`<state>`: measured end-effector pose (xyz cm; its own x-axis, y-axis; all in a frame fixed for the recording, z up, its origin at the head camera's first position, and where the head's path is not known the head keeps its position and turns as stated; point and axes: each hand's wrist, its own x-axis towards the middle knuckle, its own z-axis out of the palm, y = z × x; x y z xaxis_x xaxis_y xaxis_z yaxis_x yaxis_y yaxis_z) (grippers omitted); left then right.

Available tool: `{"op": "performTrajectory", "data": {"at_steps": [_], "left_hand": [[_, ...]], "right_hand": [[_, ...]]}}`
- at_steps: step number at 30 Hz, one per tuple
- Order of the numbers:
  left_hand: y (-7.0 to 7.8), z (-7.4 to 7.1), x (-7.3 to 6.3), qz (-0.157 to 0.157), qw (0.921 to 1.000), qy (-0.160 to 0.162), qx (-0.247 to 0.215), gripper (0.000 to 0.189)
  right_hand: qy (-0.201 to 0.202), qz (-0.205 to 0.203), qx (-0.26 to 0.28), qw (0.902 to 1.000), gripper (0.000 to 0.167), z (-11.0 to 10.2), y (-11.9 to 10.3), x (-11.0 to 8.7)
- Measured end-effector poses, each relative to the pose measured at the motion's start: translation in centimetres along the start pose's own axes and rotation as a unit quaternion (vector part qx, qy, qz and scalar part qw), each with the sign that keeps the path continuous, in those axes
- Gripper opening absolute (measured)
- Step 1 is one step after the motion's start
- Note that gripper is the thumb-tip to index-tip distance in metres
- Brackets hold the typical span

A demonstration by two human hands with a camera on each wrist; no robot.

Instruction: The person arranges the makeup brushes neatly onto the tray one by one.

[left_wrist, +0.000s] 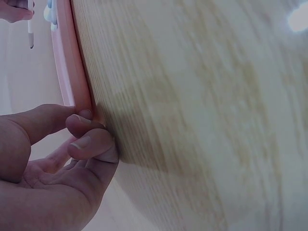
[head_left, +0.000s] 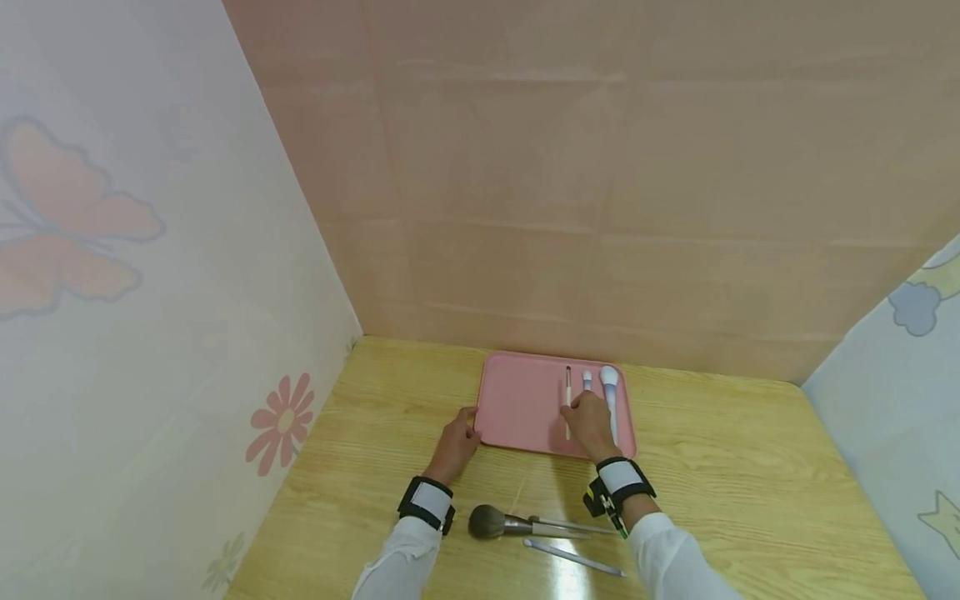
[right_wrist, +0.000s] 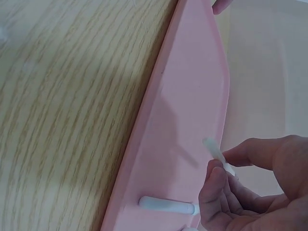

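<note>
Tray (head_left: 517, 404), pink, rectangular, low-rimmed: 1, lying flat on a wood-grain table (head_left: 750, 458) near the brown back wall (head_left: 600, 208). Left hand (head_left: 453, 446): at the tray's near left corner, thumb and bent fingers gripping the rim. Right hand (head_left: 588, 423): above the tray's right half, thumb and fingertips clamped together on 1 slim brush (head_left: 568, 382), pale handle, dark tip pointing to the back wall; handle end raised off the tray, as the right wrist view shows. White-headed brushes on the tray, right of the slim brush: 2, being 1 small brush (head_left: 587, 381), partly covered by the right hand, and 1 large brush (head_left: 610, 387) near the right rim. Brushes on the table between the forearms: 3, being 1 dark fluffy brush (head_left: 487, 522), 1 thin brush (head_left: 570, 526) just beside it, 1 whitish stick-like brush (head_left: 573, 558) nearest the viewer.
</note>
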<state>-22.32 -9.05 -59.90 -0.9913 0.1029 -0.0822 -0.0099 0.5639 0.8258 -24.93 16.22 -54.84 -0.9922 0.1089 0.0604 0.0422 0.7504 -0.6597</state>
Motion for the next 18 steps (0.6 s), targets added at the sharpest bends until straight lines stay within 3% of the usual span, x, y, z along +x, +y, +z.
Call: {"op": "performTrajectory", "data": {"at_steps": [10, 18], "left_hand": [[0.28, 0.16, 0.10, 0.003, 0.9999, 0.004, 0.010, 0.049], [0.25, 0.22, -0.08, -0.003, 1.0000, 0.004, 0.003, 0.049]], "right_hand": [[0.000, 0.002, 0.005, 1.0000, 0.036, 0.21, 0.75, 0.27], [-0.009, -0.003, 0.001, 1.0000, 0.045, 0.46, 0.52, 0.70]]}}
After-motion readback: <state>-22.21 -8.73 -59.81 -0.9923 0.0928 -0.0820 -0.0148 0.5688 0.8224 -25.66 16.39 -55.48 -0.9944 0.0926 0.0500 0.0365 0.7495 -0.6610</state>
